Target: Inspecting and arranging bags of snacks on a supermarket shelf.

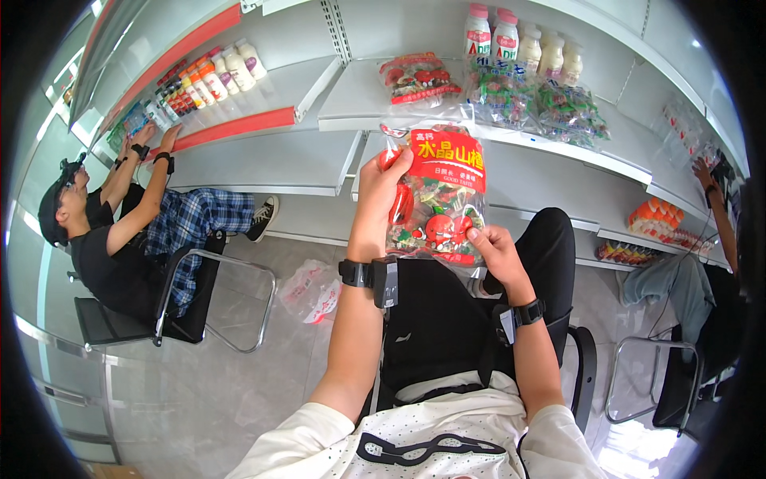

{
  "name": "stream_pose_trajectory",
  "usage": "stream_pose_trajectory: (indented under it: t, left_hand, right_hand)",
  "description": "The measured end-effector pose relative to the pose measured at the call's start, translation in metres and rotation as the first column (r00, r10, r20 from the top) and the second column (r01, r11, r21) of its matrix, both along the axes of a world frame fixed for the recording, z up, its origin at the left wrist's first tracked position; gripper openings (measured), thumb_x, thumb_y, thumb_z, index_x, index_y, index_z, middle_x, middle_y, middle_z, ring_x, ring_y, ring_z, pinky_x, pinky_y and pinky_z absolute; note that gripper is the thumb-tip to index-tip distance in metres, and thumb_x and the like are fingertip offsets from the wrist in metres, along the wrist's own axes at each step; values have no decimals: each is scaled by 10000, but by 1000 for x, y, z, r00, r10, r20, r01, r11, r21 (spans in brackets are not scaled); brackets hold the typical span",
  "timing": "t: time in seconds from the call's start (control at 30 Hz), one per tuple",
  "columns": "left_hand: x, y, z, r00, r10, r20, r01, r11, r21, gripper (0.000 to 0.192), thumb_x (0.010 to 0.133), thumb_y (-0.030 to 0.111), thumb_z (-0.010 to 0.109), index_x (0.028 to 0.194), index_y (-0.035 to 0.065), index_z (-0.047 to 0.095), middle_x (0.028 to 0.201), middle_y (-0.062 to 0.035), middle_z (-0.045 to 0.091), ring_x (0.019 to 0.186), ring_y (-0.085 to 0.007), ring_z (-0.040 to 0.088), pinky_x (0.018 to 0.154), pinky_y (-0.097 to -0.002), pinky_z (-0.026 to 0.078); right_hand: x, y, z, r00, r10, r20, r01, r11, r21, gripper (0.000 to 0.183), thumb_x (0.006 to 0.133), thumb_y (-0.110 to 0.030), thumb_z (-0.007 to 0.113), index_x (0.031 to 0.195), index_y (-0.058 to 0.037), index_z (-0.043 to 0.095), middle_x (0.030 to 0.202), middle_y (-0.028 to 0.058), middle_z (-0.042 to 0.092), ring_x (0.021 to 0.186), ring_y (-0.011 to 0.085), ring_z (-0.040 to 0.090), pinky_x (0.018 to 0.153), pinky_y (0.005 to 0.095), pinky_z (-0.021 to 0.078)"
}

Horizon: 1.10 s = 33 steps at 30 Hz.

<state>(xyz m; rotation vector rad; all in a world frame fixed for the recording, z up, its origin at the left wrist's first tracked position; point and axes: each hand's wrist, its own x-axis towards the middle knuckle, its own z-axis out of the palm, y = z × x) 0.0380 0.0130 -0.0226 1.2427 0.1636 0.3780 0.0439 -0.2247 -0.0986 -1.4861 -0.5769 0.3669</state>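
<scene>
Between my hands, above my lap, is a clear plastic bag of wrapped hawthorn candies [446, 197] with a red printed panel and cartoon fruit. My left hand [383, 185] grips its upper left side, thumb on the front. At the lower right corner, my right hand [495, 251] pinches the bag with the thumb in front. Behind its top edge, a similar red-printed candy bag [421, 79] lies on the white metal shelf [353, 108]. Two bags with green and blue print, a left one [501, 93] and a right one [571, 114], overhang the shelf's front edge.
Pink-capped white bottles [477, 36] and cream-coloured bottles [550, 55] stand behind the bags. More bottles [212, 78] line the left shelf, where seated people reach in. Another person [718, 221] reaches at the right. A crumpled plastic bag [311, 290] lies on the floor beside a chair [206, 287].
</scene>
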Motion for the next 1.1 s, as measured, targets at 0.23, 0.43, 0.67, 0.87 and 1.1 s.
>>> stream_pose_trajectory:
  t: [0.23,0.43,0.67,0.87,1.1]
  left_hand:
    - [3,-4,2,995,62,74,-17,868,-496,299,959,299,643,1102,37,638,937,-52,676,725,-122,645,612,-269,511]
    - [12,-6,-5,998,6,-62,-19,977,-214,257,983,335,587,976,79,578,605,-1,513,406,-134,448,362,-306,304]
    - [2,9,-3,998,-38,-51,20,948,-317,390,962,330,588,1229,46,579,1091,-70,655,870,-172,664,626,-342,546]
    - [-4,13,9,992,-39,120,83,915,-394,435,973,332,572,1277,23,535,1216,-85,639,1086,-206,632,881,-406,514]
    - [0,34,-8,997,45,70,-28,973,-227,564,968,325,548,1390,-19,399,1366,-200,535,1242,-319,547,1004,-414,438]
  right_hand:
    - [3,-14,-1,965,251,-80,-219,932,289,818,848,-616,653,1334,8,448,1020,155,637,932,253,633,698,343,532]
    - [-13,16,6,952,166,-258,-73,939,335,456,950,-333,642,1236,-9,497,1005,125,656,724,209,659,559,289,523]
    - [-4,45,53,986,-65,-155,112,942,317,212,957,-184,635,1072,-24,558,813,31,590,563,104,512,484,247,409]
    - [35,81,70,994,-109,-24,111,944,311,120,954,-153,635,938,-45,584,647,-18,532,513,73,486,456,254,379]
    - [131,137,127,992,-118,-49,128,920,371,287,918,-224,691,700,-57,608,611,5,566,524,94,484,503,278,365]
